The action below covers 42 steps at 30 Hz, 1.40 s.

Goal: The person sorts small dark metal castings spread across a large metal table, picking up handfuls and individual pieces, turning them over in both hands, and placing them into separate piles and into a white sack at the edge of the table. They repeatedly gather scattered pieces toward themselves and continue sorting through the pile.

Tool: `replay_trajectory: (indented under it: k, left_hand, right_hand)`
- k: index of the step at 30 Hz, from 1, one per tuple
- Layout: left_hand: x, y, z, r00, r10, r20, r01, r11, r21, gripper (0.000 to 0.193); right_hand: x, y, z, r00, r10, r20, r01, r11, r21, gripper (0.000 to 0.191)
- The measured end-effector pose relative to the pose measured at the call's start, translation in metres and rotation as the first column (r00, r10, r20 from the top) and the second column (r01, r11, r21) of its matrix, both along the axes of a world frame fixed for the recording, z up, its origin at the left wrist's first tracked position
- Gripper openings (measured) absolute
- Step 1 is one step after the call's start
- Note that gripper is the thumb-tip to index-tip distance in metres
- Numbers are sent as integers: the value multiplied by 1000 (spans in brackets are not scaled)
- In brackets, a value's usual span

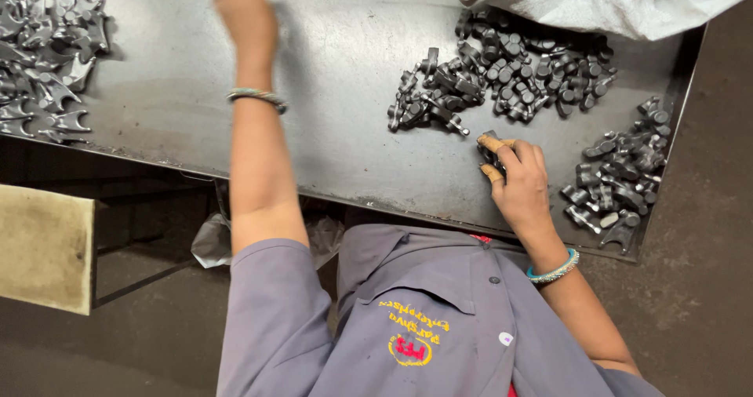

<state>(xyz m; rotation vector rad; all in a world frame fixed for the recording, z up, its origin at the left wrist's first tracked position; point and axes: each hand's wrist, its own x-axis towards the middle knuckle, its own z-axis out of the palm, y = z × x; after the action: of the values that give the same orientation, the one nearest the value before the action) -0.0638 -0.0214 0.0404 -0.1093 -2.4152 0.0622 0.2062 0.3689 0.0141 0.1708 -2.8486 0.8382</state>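
Observation:
My right hand (522, 181) rests near the front edge of a dark metal table (337, 67), its fingers closed on a small dark forged metal part (489, 152). The fingertips are wrapped in tan tape and a turquoise bangle sits on the wrist. My left hand (245, 12) is stretched out across the table to the far side, blurred, with its fingertips cut off by the top edge of the picture. Nothing can be seen in it. A heap of the same forged parts (502, 71) lies just beyond my right hand.
Another heap of parts (623, 173) lies at the table's right front corner. A pile of flatter forked pieces (43, 52) fills the far left. A white sack (596, 1) lies at the top right. A tan board (43, 248) stands below the table at left.

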Motion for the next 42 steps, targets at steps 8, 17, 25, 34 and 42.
replay_trajectory:
  k: [8,17,25,34,42]
  left_hand:
    - [62,-75,6,879,369,303,-473,757,451,29]
    - [141,59,2,517,-592,619,-211,612,762,123]
    - [149,126,-29,490,-642,590,24,686,727,106]
    - [164,139,-35,629,-664,404,150,614,775,110]
    - [188,161,-44,590,-703,398,20,506,862,104]
  right_hand:
    - [1,7,3,1000,11,17,-11,999,-48,38]
    - [16,32,32,972,26,234,4,992,-128,35]
    - [24,28,31,996,-21,81,24,999,-40,50]
    - [-3,-3,17,1000,29,-1,-29,996,83,63]
    - [-18,-4,1,999,42,-5,-41,992,122,44]
